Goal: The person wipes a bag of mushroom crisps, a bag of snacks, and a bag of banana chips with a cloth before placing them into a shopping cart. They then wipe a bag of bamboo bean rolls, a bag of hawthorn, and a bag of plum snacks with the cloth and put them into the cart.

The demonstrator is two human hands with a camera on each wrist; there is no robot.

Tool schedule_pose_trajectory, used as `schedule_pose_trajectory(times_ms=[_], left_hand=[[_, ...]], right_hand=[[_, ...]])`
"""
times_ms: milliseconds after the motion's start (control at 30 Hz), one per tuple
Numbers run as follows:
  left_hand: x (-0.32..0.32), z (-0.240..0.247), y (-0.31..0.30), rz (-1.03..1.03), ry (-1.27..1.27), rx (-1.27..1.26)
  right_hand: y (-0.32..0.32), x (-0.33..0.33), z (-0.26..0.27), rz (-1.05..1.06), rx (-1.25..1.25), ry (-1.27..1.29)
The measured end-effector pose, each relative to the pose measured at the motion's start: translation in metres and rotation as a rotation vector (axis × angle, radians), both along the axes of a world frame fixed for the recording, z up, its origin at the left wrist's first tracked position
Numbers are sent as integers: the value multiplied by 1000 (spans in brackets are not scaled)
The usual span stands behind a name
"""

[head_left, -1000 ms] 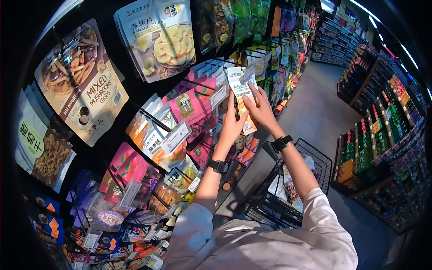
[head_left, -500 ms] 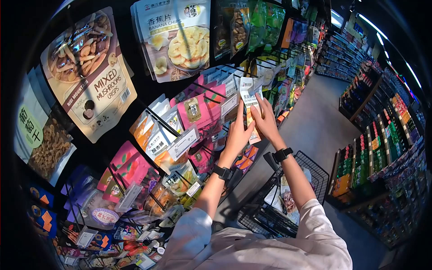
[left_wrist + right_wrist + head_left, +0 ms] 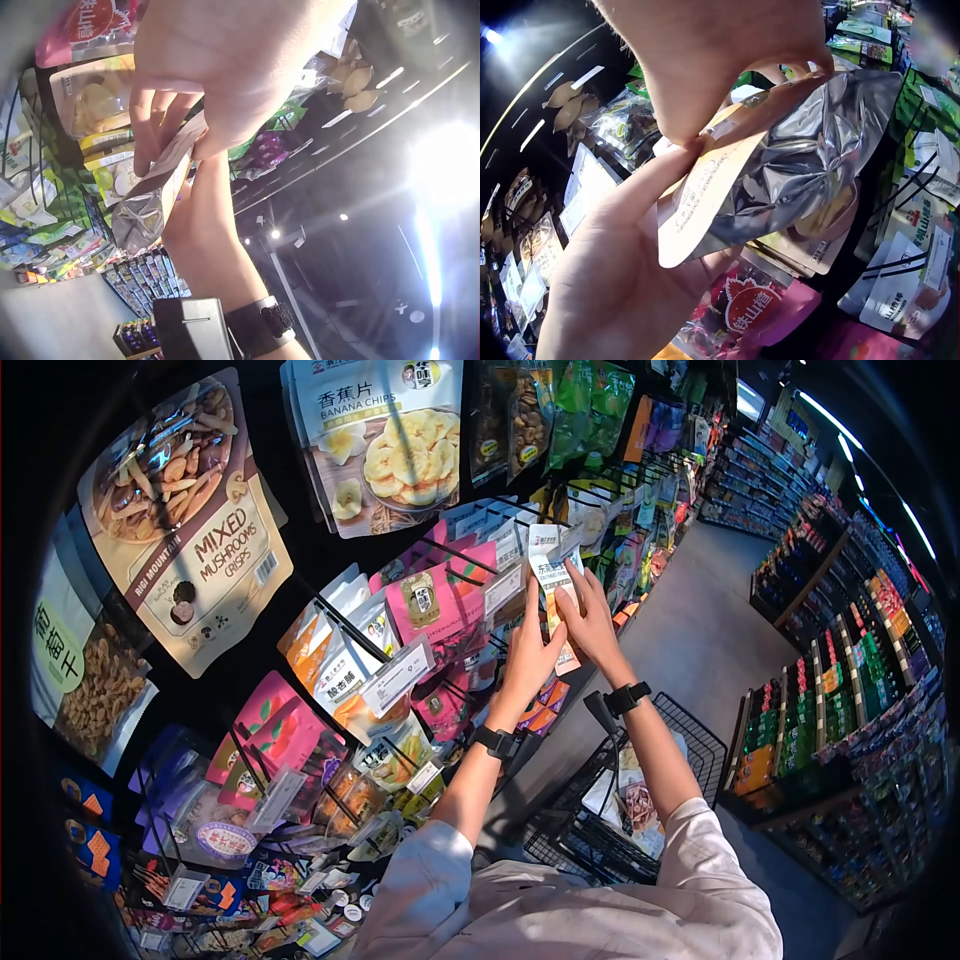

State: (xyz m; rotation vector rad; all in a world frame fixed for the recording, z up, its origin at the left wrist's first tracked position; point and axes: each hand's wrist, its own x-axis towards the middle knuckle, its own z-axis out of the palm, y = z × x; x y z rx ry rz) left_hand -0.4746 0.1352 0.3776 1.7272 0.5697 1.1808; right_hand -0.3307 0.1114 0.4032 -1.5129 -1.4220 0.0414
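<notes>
Both hands hold one small white and orange snack pouch in front of the hanging rack. The left hand grips its near left side, thumb on the printed face, and the right hand grips the other side with its thumb beside the left one. Seen from the left wrist, the pouch is edge-on, its silvery end showing below the fingers. In the right wrist view the crinkled silver foil of the pouch faces the camera, between the right hand and the left hand.
Hanging pouches fill the rack at left, among them banana chips and mushroom crisps, with price tags on hooks. A black wire cart stands below the right forearm. Beyond the aisle floor are more shelves.
The head view has shifted, so the rack and hands sit a little differently in it. Both hands keep their hold on the pouch, which still faces the head camera.
</notes>
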Motion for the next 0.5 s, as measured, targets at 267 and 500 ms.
schedule_pose_trajectory(times_ms=[267,500], left_hand=[[3,-12,-5,88,-64,129],[3,-9,-7,81,-9,58]], right_hand=[[-3,1,-6,30,-45,-37],[-4,0,-5,13,-38,-69]])
